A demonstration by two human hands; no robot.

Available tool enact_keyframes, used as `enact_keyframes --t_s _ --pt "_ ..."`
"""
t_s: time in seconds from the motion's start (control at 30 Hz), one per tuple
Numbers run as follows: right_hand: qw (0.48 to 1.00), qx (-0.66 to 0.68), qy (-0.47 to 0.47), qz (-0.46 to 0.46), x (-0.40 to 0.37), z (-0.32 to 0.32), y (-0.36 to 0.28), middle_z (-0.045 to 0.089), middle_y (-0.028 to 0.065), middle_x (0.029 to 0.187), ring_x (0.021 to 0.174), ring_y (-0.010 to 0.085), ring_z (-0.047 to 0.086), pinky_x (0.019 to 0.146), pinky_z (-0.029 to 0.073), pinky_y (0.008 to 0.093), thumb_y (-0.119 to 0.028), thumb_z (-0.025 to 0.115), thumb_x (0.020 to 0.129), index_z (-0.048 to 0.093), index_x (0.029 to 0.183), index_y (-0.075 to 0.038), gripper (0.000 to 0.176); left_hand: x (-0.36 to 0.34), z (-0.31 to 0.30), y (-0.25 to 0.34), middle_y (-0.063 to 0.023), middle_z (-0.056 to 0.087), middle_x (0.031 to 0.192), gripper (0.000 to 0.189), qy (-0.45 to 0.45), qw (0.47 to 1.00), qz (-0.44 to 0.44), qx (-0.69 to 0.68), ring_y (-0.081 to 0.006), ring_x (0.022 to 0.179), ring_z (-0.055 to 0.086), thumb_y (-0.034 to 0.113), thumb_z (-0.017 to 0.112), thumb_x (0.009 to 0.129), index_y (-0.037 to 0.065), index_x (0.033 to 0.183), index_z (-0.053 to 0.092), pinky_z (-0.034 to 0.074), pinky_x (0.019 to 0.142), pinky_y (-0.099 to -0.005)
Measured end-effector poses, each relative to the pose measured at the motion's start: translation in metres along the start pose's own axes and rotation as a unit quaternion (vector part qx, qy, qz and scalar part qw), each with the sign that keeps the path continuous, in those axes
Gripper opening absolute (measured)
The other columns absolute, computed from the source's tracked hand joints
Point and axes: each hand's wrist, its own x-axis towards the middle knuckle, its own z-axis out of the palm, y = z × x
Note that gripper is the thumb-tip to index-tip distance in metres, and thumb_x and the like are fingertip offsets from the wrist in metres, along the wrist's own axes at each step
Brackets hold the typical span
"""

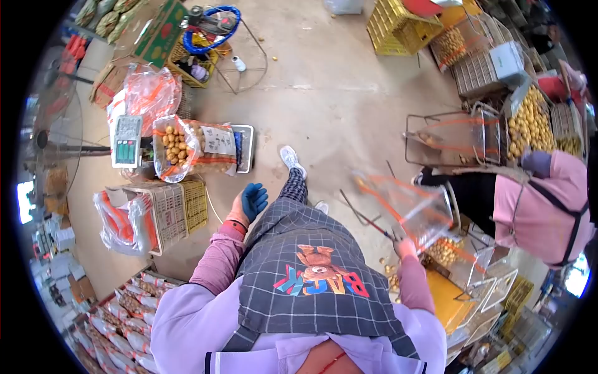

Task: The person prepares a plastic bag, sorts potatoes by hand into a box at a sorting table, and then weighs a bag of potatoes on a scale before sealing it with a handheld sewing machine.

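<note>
My left hand (251,201), in a blue glove over the fingers, hangs beside my dark checked apron (299,249) with nothing in it; its fingers are loosely apart. On the other side, my right hand (405,245) is closed around the end of a dark metal wire stand (366,218). A clear plastic bag (411,202) with orange stripes hangs on that stand, tilted and a little blurred. Ahead of my left hand, an open bag of round, yellow-brown produce (175,144) rests on a platform scale (246,148).
A person in a pink top (542,206) bends over a heap of produce (529,124) at the right. Another wire stand (451,137) holds a bag. A crate (171,215) stands at the left, near filled bags (124,318). A blue-rimmed stool (218,31) stands farther off.
</note>
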Motion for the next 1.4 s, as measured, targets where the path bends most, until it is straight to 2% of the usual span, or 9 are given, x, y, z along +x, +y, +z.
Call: enact_keyframes --t_s 0.23,0.4,0.5,0.6,0.67,0.97,1.13,1.3,1.4 --pt "0.910 0.317 -0.022 0.267 0.036 0.026 0.062 0.060 0.0109 0.062 0.044 0.0187 0.054 0.040 0.041 0.0336 -0.026 0.063 0.081 0.065 0.074 0.000 0.027 -0.003 -0.046 0.022 -0.0086 0.062 0.111 0.040 0.056 0.998 0.020 -0.014 -0.0248 0.097 0.060 0.043 0.057 0.090 0.012 0.114 0.058 0.048 0.086 -0.0412" --pt "0.963 0.177 0.028 0.201 0.106 0.020 0.108 0.064 0.0153 0.070 0.056 0.0236 0.061 0.050 0.048 0.0378 -0.029 0.062 0.082 0.066 0.087 0.005 0.034 0.040 -0.129 0.062 -0.0030 0.060 0.082 0.031 0.219 0.966 0.049 -0.132 -0.0222 0.073 0.056 0.047 0.056 0.088 0.017 0.092 0.052 0.044 0.066 -0.0398" --pt "0.973 0.195 0.012 0.121 0.118 -0.037 -0.014 0.064 0.0170 0.076 0.065 0.0250 0.062 0.057 0.048 0.0379 -0.030 0.062 0.083 0.067 0.090 0.004 0.035 0.063 -0.157 0.115 -0.0098 0.061 0.109 0.057 0.277 0.927 0.046 -0.247 -0.0266 0.097 0.058 0.056 0.062 0.081 0.016 0.120 0.048 0.046 0.080 -0.0463" --pt "0.986 0.165 -0.011 0.017 0.132 -0.080 -0.133 0.065 0.0188 0.082 0.074 0.0265 0.062 0.063 0.048 0.0380 -0.031 0.062 0.083 0.067 0.094 0.003 0.036 0.052 -0.136 0.171 -0.0140 0.017 0.155 0.122 0.164 0.873 0.027 -0.458 -0.0319 0.143 0.014 0.064 0.074 0.064 0.011 0.151 0.007 0.024 0.111 -0.0533" --pt "0.989 0.131 -0.037 -0.053 0.136 -0.095 -0.207 0.065 0.0200 0.086 0.079 0.0274 0.062 0.067 0.048 0.0381 -0.032 0.062 0.083 0.067 0.096 0.002 0.037 0.086 -0.141 0.198 -0.0153 0.024 0.152 0.109 0.124 0.836 -0.057 -0.532 -0.0360 0.138 0.026 0.062 0.069 0.070 0.009 0.149 0.016 0.025 0.109 -0.0549" --pt "0.951 -0.071 -0.042 -0.298 0.166 -0.192 -0.572 0.066 0.0253 0.104 0.105 0.0317 0.063 0.086 0.048 0.0384 -0.036 0.062 0.084 0.068 0.107 -0.002 0.042 0.019 -0.038 0.332 -0.0168 0.062 0.115 0.050 -0.148 0.870 0.240 -0.405 -0.0353 0.110 0.058 0.042 0.050 0.094 0.004 0.127 0.051 0.046 0.095 -0.0508" --pt "0.823 0.154 -0.027 -0.546 0.122 -0.216 -0.965 0.070 0.0125 0.098 0.094 0.0198 0.064 0.084 0.048 0.0326 -0.026 0.059 0.089 0.065 0.110 0.002 0.035 0.055 -0.091 0.401 -0.0204 0.061 0.116 0.063 0.407 0.751 0.512 -0.084 -0.0344 0.108 0.058 0.034 0.069 0.084 -0.005 0.129 0.047 0.044 0.096 -0.0405" --pt "0.643 0.168 -0.057 -0.745 -0.024 -0.187 -1.299 0.068 0.0129 0.099 0.088 0.0195 0.063 0.082 0.047 0.0289 -0.023 0.060 0.087 0.063 0.117 -0.002 0.037 0.126 -0.109 0.436 -0.0084 0.069 0.090 0.019 0.335 0.836 0.435 0.017 -0.0180 0.086 0.066 0.007 0.057 0.084 -0.003 0.095 0.068 0.051 0.078 -0.0299" --pt "0.715 0.070 -0.202 -0.666 -0.023 -0.134 -1.451 0.068 0.0109 0.097 0.084 0.0219 0.063 0.077 0.048 0.0296 -0.027 0.059 0.090 0.064 0.112 0.003 0.038 0.048 -0.077 0.509 -0.0113 0.067 0.095 0.026 0.334 0.846 0.414 -0.043 -0.0203 0.090 0.066 0.007 0.050 0.090 -0.007 0.109 0.061 0.050 0.085 -0.0310"
